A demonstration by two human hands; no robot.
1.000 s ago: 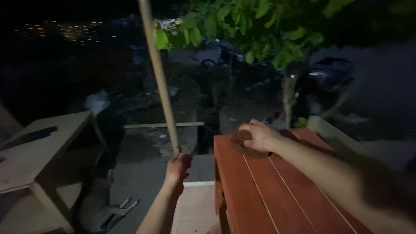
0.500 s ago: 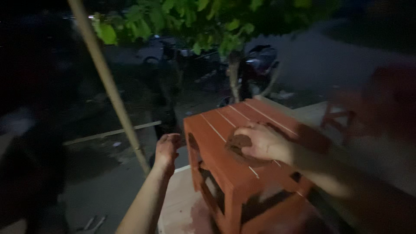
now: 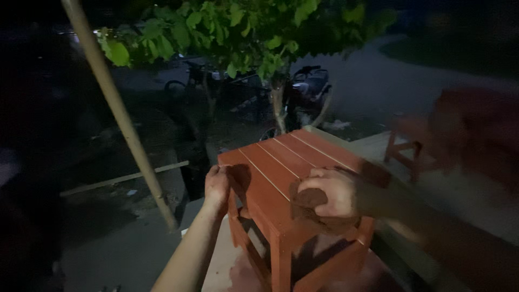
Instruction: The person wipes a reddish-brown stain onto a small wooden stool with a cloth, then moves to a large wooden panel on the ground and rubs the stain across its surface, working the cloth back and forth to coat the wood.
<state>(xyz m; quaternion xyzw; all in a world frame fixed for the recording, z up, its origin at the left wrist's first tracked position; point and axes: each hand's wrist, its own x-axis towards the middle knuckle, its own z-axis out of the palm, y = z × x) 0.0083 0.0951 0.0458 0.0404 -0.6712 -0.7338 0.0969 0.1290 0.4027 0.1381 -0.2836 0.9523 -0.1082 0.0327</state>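
Two hands steady a small red-painted wooden stool (image 3: 281,173) standing on a pale slab — the left hand (image 3: 217,186) curls closed over its far-left edge, the right hand (image 3: 331,192) presses a dark rag (image 3: 316,208) onto the slatted top. It looks rigid and fairly light; the top's edges or legs offer firm grips.

Night yard beyond the work surface

A leaning bamboo pole (image 3: 116,116) runs from eleven o'clock down to the ground left of centre, with a pale wooden plank (image 3: 124,177) lying flat behind its foot at nine o'clock. At twelve o'clock a leafy tree (image 3: 243,32) spreads over parked motorcycles (image 3: 308,89), its thin trunk rising just beside them. At three o'clock a second reddish stool (image 3: 411,146) stands blurred on a pale platform (image 3: 459,189), well apart from the pole.
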